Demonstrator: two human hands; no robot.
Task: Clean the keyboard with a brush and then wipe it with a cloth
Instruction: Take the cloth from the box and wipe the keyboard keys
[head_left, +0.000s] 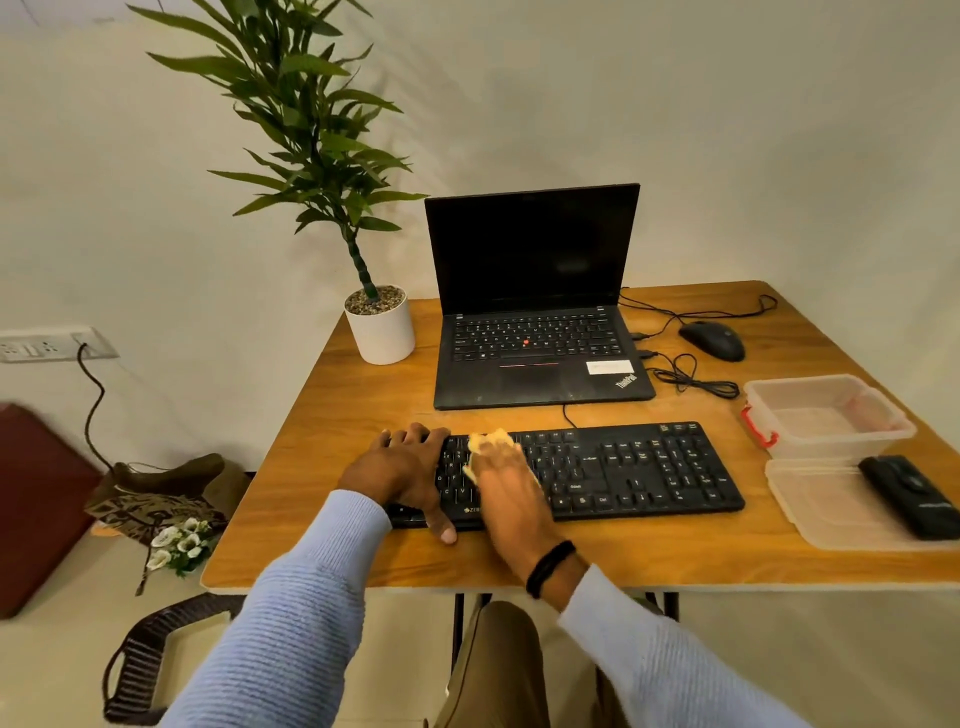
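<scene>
Your left hand (402, 470) clasps the keyboard (623, 467) at its 9 o'clock end, fingers over the far edge, thumb on the near one. Your right hand (506, 478), blurred, presses the yellow cloth (488, 441) down with flat fingers. "ZEB" shows on the keyboard's near edge. "ThinkPad" marks the laptop (535, 312) at 12 o'clock.

Pale blue ribbed knit on the left sleeve (291, 613), same on the right sleeve (649, 654), a black band (549, 567) at the wrist behind the right hand (511, 483), olive-brown trousers (498, 670) nearest
</scene>
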